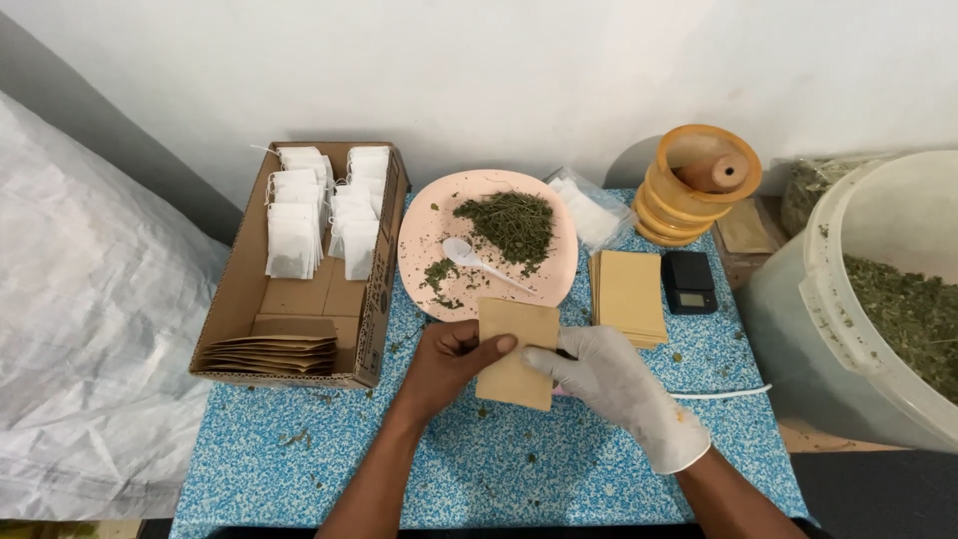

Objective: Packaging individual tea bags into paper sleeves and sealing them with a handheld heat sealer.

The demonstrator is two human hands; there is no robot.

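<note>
I hold a small brown paper envelope upright over the blue speckled table, just in front of the pink plate. It is flat, roughly square, plain kraft brown, with clean edges and a slightly lighter band along the top; its lower right corner dips a little. My bare left hand pinches its left edge, the thumb lying across the front face and the other fingers curled behind. My right hand, in a white glove, grips the right edge, fingers closed on the paper at about mid-height. Both hands are clamped on the envelope, so it hangs between them clear of the table.

On the plate lies a heap of dried green leaves and a white plastic spoon, its bowl to the left. To the right of the plate sits a stack of the same brown envelopes, and beside that a small black scale. A cardboard box to the left holds rows of white tea bags and more brown envelopes laid flat at its near end. A big white bucket of dried leaves stands at the right.
</note>
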